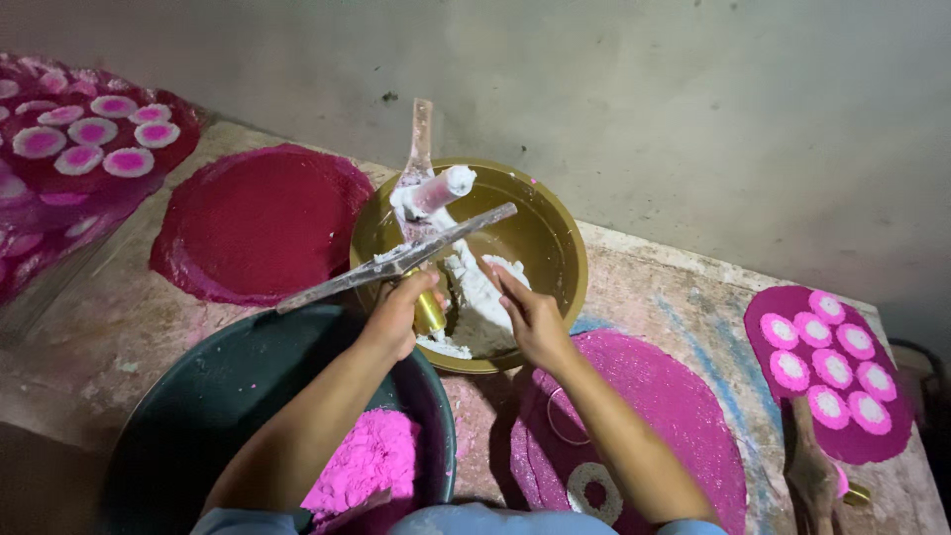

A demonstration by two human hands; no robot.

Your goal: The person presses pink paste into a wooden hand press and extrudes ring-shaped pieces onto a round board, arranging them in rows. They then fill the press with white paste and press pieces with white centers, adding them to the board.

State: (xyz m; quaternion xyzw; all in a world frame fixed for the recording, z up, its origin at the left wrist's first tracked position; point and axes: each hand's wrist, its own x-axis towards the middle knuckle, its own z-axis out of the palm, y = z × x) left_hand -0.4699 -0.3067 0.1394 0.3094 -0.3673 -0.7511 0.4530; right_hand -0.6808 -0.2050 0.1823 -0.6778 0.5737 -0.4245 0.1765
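We see two bare forearms ending in the left hand (399, 315) and the right hand (532, 319), both without gloves, rings, or wristbands, and at the lower frame edge we see short light-blue sleeves (238, 521) covering the upper arms of both limbs.

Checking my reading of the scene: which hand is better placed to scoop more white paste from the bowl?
Probably right: the right hand already reaches into the bowl beside the paste. The left hand holds a small mould.
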